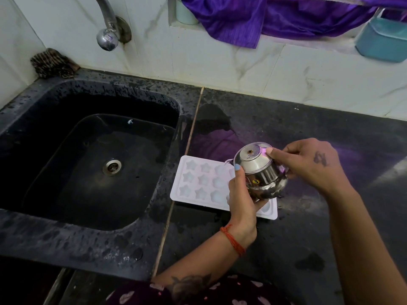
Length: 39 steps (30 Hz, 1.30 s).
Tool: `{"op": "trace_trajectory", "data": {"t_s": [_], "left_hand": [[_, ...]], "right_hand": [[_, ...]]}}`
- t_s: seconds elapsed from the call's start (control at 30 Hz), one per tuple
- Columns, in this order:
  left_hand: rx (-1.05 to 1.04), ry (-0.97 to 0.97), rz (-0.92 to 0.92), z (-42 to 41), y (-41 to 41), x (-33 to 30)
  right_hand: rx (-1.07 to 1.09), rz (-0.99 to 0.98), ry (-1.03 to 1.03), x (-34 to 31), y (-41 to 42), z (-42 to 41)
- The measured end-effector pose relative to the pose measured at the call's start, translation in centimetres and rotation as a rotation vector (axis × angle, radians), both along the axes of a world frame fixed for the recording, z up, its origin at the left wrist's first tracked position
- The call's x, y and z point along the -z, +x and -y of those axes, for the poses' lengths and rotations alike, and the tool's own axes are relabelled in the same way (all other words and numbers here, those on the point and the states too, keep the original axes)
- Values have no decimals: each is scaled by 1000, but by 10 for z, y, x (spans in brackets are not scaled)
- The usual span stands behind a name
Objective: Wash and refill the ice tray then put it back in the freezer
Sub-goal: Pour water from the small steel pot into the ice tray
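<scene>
Two hands on the pot, tray filling below

Nearest us, our left hand (241,194) cups the steel pot (259,172) from beneath while our right hand (308,164) curls round its upturned base, tipping it over the ice tray (198,181). That tray lies flat on the wet worktop (308,238), just beside the sink (88,150). We judge it light, thin and flexible; once full it will slosh, so we would take both short edges and keep it level.

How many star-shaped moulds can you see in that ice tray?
9 show fully in the ice tray on the counter: three rows of three at its left end. More are likely hidden beneath the steel pot and left hand.
</scene>
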<state>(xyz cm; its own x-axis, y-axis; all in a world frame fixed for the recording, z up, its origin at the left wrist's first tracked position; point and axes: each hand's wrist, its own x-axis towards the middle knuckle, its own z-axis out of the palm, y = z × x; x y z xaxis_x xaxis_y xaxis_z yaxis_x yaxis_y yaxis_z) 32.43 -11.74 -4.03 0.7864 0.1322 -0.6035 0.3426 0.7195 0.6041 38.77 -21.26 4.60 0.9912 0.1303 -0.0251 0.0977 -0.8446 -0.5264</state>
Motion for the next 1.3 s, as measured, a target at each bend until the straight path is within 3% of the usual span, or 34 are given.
{"op": "trace_trajectory", "data": {"t_s": [0.4, 0.63, 0.73, 1.3], "left_hand": [[-20, 31, 22, 5, 2, 1], [-35, 167, 49, 5, 4, -5], [-32, 212, 65, 8, 4, -7], [58, 104, 30, 25, 1, -8]], "right_hand": [[-10, 9, -7, 3, 1, 7], [96, -173, 402, 10, -1, 14], [109, -184, 463, 10, -2, 18], [24, 19, 18, -1, -2, 26]]}}
